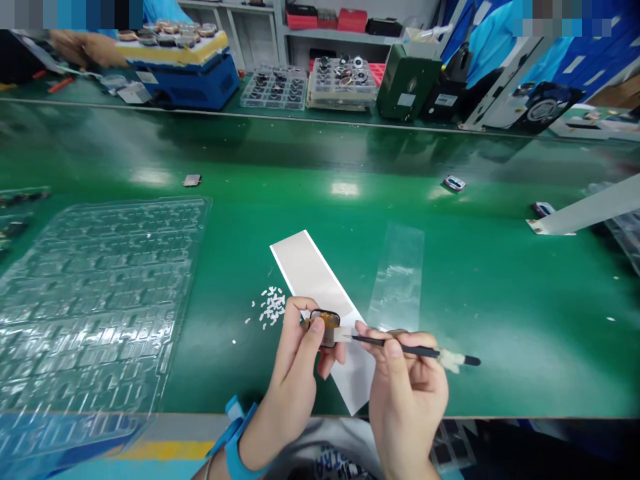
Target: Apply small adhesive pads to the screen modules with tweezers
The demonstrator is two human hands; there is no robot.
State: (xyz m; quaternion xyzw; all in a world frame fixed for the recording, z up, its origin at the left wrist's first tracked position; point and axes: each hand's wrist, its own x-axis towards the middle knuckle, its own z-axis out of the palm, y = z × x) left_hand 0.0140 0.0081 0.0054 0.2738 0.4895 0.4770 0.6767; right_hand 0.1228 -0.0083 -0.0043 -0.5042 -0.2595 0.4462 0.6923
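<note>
My left hand (295, 353) pinches a small dark-framed rectangular module (325, 328) with amber film on its face, possibly a watch body. My right hand (407, 393) grips slim black tweezers (400, 349), whose tip reaches the module's edge. A white wad, perhaps cotton, is wrapped near the tweezers' rear end. Under my hands lies a long white strip (310, 273) with a grey rectangular patch. A transparent film strip (397, 277) lies to its right, and a scatter of tiny white scraps (273, 307) lies to its left.
A large transparent blister tray (95, 307) covers the green mat's left side. Across the bench, a co-worker's hand (85, 48) works beside a blue machine (183, 83). Trays of small parts (341, 83) and a green box (407, 81) stand behind. A white bar (587, 207) juts in at right.
</note>
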